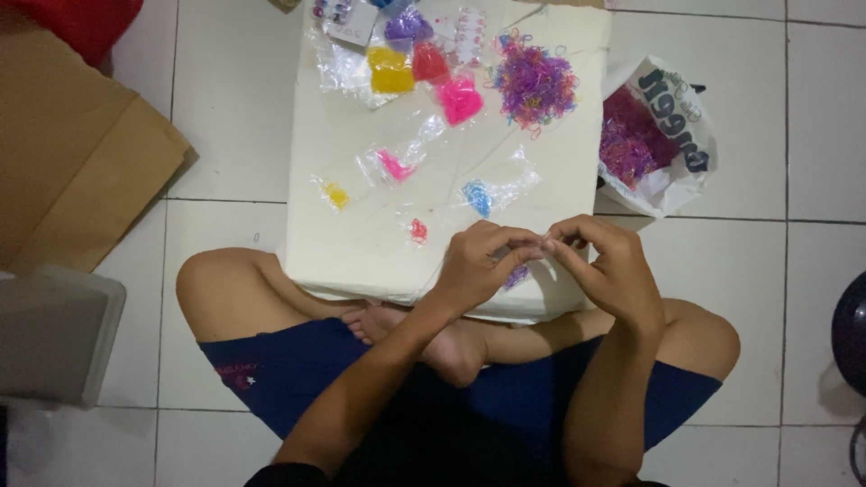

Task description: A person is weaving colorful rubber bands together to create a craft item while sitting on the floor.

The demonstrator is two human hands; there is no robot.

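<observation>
The fingers (532, 245) of the left hand (478, 266) and right hand (609, 266) meet tip to tip, pinching something too small to make out; purple bands (516, 276) peek out beneath them at the table's (361, 180) near edge. Farther off lie small clear packets (478, 194) of coloured bands, a loose heap (534, 86), and to the right a white bag (663, 135) holding purple bands.

Small clear bag (516, 273), purple bands inside, pinched between fingertips.
</observation>
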